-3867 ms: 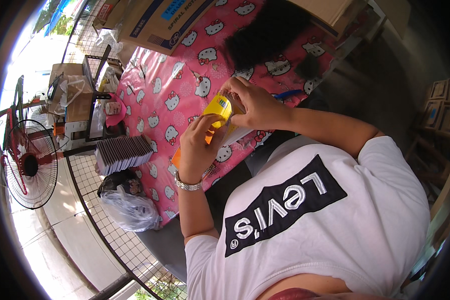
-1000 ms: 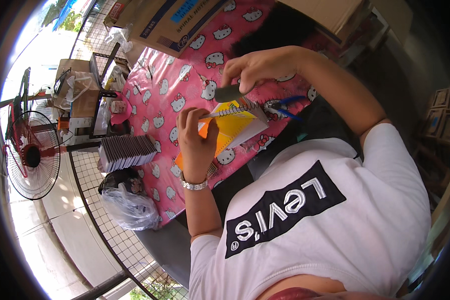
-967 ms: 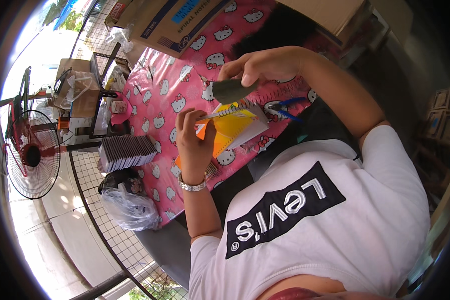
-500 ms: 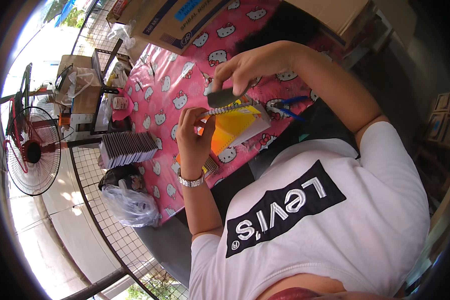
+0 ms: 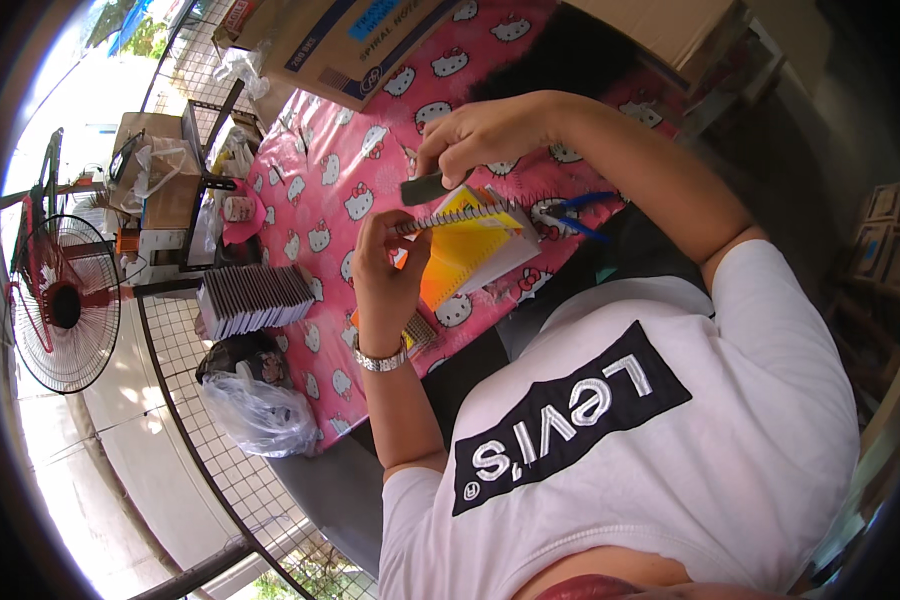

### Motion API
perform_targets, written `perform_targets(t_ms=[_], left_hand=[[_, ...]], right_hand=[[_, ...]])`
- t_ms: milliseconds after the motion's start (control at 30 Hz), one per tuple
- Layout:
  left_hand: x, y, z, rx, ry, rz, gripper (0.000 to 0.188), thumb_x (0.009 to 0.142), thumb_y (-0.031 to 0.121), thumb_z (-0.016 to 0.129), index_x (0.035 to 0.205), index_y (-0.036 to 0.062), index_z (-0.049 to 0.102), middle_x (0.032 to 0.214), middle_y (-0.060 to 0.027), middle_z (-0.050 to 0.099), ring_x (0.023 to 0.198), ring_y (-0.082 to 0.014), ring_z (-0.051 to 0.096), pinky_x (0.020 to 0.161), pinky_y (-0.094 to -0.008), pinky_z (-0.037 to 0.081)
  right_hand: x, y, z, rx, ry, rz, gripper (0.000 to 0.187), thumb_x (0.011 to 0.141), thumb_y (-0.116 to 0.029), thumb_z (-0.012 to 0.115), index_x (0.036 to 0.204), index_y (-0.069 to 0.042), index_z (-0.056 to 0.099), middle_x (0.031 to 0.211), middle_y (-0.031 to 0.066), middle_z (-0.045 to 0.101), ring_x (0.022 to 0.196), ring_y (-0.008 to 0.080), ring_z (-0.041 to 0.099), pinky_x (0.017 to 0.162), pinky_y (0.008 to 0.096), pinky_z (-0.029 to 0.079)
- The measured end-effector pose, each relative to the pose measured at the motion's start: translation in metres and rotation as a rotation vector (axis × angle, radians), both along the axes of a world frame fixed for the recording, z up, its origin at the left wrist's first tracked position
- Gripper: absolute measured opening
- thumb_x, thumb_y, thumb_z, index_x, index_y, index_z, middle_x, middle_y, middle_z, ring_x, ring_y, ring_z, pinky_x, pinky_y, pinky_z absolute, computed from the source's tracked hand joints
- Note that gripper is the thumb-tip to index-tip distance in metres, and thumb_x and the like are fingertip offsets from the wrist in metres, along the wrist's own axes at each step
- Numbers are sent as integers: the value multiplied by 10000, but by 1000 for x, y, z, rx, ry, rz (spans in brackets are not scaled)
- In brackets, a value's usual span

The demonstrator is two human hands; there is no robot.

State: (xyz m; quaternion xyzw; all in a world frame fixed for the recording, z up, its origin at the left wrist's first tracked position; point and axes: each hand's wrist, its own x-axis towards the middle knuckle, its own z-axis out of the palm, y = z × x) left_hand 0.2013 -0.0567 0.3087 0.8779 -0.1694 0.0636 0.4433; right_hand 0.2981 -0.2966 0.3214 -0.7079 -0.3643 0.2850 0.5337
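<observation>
A spiral notebook (image 5: 460, 250) with yellow-orange and white sheets leans at a tilt on the pink table, its wire coil (image 5: 465, 213) along the upper edge. My left hand (image 5: 388, 265), a metal-band watch at its wrist, pinches the coil's left end. Just above the coil, my right hand (image 5: 478, 140) grips a flat dark grey-green block (image 5: 433, 188); what the block is I cannot make out. Pliers with blue handles (image 5: 582, 215) lie by the notebook's right corner. A strip of small coils or beads (image 5: 420, 330) shows beside my left wrist.
A stack of notebooks (image 5: 257, 299) stands at the table's left edge, with a plastic bag (image 5: 262, 410) below it. Cardboard boxes (image 5: 370, 50) stand at the back and far right. A fan (image 5: 67, 303) is at far left. A black furry patch (image 5: 560, 65) lies behind my right hand.
My right hand and the dark block have moved slightly left and away from the coil, so more of the wire shows. My left hand stays at the coil's end.
</observation>
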Motion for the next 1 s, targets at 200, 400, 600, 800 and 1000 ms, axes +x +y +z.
perform_targets(t_ms=[200, 400, 600, 800, 1000], left_hand=[[1, 3, -4, -16, 71, 74, 222, 847, -2, 722, 1036, -25, 610, 907, -76, 659, 765, -127, 668, 702, -247, 538], [-16, 3, -2, -344, 55, 238, 137, 918, 8, 659, 1039, -42, 618, 911, -57, 666, 785, -108, 662, 711, -246, 555], [-32, 5, -15, -410, 110, 334, 126, 968, 4, 586, 1080, -53, 598, 943, -78, 639, 800, -133, 665, 698, -261, 594], [-31, -11, -18, -456, -17, 311, 164, 983, 67, 600, 1104, -42, 580, 963, -71, 625, 802, -140, 669, 659, -261, 604], [-35, 10, -24, -460, 199, 266, 227, 961, 18, 612, 1174, -19, 544, 1042, -94, 619, 851, -156, 677, 643, -265, 610]], right_hand=[[0, -6, -12, -51, -51, -71, 381, 857, -272, 597, 1160, -59, 689, 978, 45, 653, 832, 112, 594, 793, 291, 478], [-21, -113, -101, 243, 20, -900, 401, 851, -401, 701, 964, -17, 698, 865, 44, 668, 770, 146, 609, 760, 281, 475], [-78, -170, -253, -714, -886, -1168, 420, 835, -311, 712, 1196, -112, 628, 1328, 119, 561, 1199, 352, 511, 1063, 470, 385], [-122, -62, -235, -581, -826, -621, 624, 773, -286, 781, 1304, -44, 558, 1388, 151, 510, 1261, 348, 470, 1103, 473, 349], [-107, -80, -217, -341, -454, -764, 528, 773, -245, 780, 1234, -35, 631, 1185, 145, 631, 1151, 310, 586, 1003, 395, 463]])
